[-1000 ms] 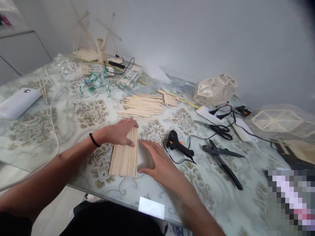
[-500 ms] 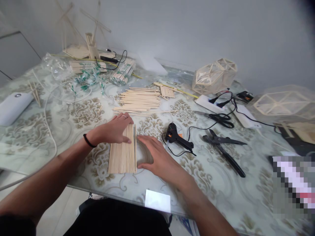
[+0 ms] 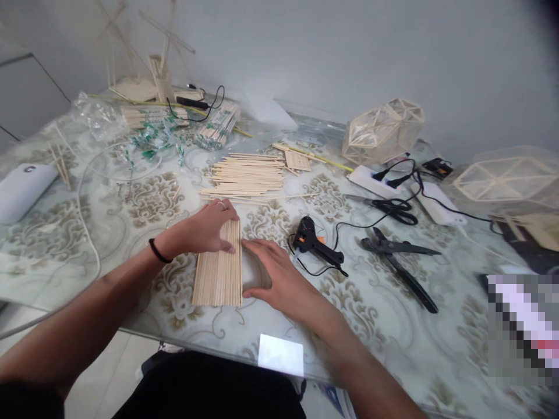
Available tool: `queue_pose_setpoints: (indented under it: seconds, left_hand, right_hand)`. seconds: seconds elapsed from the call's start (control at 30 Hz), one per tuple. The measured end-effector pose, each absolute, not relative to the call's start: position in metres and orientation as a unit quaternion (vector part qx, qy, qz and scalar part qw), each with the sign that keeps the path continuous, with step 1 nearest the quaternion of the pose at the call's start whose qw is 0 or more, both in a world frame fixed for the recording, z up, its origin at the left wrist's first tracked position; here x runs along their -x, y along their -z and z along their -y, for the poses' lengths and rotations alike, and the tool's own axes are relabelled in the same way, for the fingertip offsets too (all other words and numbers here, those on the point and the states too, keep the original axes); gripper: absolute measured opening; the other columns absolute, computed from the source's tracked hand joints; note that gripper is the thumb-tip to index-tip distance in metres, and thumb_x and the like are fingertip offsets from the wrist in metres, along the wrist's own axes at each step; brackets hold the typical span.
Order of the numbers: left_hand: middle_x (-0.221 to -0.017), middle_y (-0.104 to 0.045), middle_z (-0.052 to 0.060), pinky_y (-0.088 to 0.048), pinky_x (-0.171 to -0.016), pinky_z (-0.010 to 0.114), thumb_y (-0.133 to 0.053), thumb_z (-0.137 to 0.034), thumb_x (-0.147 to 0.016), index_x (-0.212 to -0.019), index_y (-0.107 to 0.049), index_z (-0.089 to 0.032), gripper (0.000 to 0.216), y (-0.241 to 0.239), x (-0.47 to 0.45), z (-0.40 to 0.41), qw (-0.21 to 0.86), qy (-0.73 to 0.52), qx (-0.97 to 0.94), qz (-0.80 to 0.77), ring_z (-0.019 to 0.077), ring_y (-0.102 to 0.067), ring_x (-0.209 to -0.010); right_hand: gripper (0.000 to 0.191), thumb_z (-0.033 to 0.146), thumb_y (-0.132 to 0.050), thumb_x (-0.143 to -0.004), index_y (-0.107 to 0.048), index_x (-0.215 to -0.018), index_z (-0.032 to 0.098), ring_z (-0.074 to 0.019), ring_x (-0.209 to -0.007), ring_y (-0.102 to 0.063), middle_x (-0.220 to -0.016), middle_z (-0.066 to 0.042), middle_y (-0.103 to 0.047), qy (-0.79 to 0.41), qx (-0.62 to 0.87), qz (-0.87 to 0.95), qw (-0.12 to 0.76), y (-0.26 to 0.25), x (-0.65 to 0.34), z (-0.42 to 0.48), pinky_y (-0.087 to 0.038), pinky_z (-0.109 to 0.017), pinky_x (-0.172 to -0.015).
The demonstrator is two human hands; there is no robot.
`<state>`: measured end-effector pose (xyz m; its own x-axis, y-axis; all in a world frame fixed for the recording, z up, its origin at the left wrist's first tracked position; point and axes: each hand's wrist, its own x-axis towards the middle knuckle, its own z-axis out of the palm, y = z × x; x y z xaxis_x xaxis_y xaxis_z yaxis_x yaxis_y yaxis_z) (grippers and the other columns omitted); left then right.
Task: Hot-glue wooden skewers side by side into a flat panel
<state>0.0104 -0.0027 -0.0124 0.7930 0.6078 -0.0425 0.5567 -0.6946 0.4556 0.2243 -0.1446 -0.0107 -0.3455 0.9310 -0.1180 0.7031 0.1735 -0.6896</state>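
Note:
A flat panel of thin wooden sticks (image 3: 217, 282), laid side by side, rests on the patterned table in front of me. Across its far part lies my left hand (image 3: 209, 228), fingers over the top end and thumb stretched on the sticks; the hand is open. My right hand (image 3: 279, 279) is open too, with fingertips and thumb apart, touching the panel's right edge at two places. Beyond the panel is a pile of loose wooden sticks (image 3: 248, 174). A black glue gun (image 3: 315, 243) lies to the right of my right hand.
Scissors (image 3: 395, 210) and black cutting pliers (image 3: 399, 256) lie on the right. Behind them are a power strip (image 3: 375, 181) with cords and a stick-framed lantern shape (image 3: 382, 131). Wrapped stick bundles (image 3: 219, 125) stand at the back; a white cable (image 3: 82, 215) crosses the left.
The narrow gap beside the panel's rightmost stick has closed, with my right fingertips against that edge. Both hands have stayed almost in place.

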Motion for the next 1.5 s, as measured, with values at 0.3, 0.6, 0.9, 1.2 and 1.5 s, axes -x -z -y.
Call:
queue_pose_setpoints:
  seconds: [0.3, 0.6, 0.9, 1.2, 1.5]
  left_hand:
    - [-0.128, -0.058, 0.012, -0.041, -0.111, 0.043, -0.091, -0.04, -0.067, -0.125, -0.064, -0.014, 0.07, 0.011, -0.013, 0.004, 0.238, -0.058, -0.914, -0.323, 0.0307, -0.052, -0.126]
    - [-0.131, -0.058, 0.014, -0.04, -0.113, 0.045, -0.089, -0.039, -0.069, -0.132, -0.059, -0.014, 0.074, 0.005, -0.015, 0.006, 0.245, -0.044, -0.909, -0.334, 0.0324, -0.051, -0.128]
    - [-0.133, -0.056, 0.013, -0.041, -0.112, 0.045, -0.089, -0.041, -0.069, -0.131, -0.061, -0.018, 0.072, 0.007, -0.013, 0.005, 0.246, -0.049, -0.911, -0.328, 0.0323, -0.052, -0.127]
    - [-0.133, -0.057, 0.013, -0.039, -0.113, 0.046, -0.088, -0.043, -0.07, -0.13, -0.061, -0.016, 0.071, 0.007, -0.015, 0.004, 0.25, -0.041, -0.911, -0.324, 0.0324, -0.052, -0.127]
    - [-0.131, -0.059, 0.012, -0.041, -0.109, 0.046, -0.087, -0.042, -0.07, -0.128, -0.061, -0.018, 0.068, 0.008, -0.015, 0.002, 0.245, -0.044, -0.913, -0.324, 0.0329, -0.053, -0.125]
  right_hand:
    - [0.094, 0.024, -0.092, -0.074, -0.042, -0.155, 0.024, -0.0277, -0.151, -0.035, -0.157, -0.014, -0.046, -0.358, 0.563, 0.728, 0.157, 0.004, -0.222, 0.144, -0.03, -0.05, -0.126]
    - [0.095, 0.023, -0.088, -0.076, -0.04, -0.158, 0.03, -0.0292, -0.153, -0.033, -0.16, -0.013, -0.042, -0.37, 0.556, 0.727, 0.162, 0.004, -0.225, 0.145, -0.028, -0.054, -0.126]
    - [0.104, 0.024, -0.09, -0.073, -0.034, -0.161, 0.031, -0.0322, -0.156, -0.028, -0.163, -0.014, -0.039, -0.372, 0.547, 0.736, 0.147, 0.006, -0.226, 0.146, -0.026, -0.058, -0.126]
    - [0.111, 0.03, -0.094, -0.071, -0.031, -0.162, 0.029, -0.031, -0.157, -0.023, -0.165, -0.013, -0.037, -0.361, 0.527, 0.756, 0.143, 0.011, -0.225, 0.148, -0.026, -0.056, -0.127]
    - [0.111, 0.034, -0.095, -0.07, -0.032, -0.162, 0.03, -0.0335, -0.157, -0.024, -0.164, -0.014, -0.038, -0.351, 0.538, 0.752, 0.15, 0.013, -0.225, 0.149, -0.027, -0.058, -0.126]
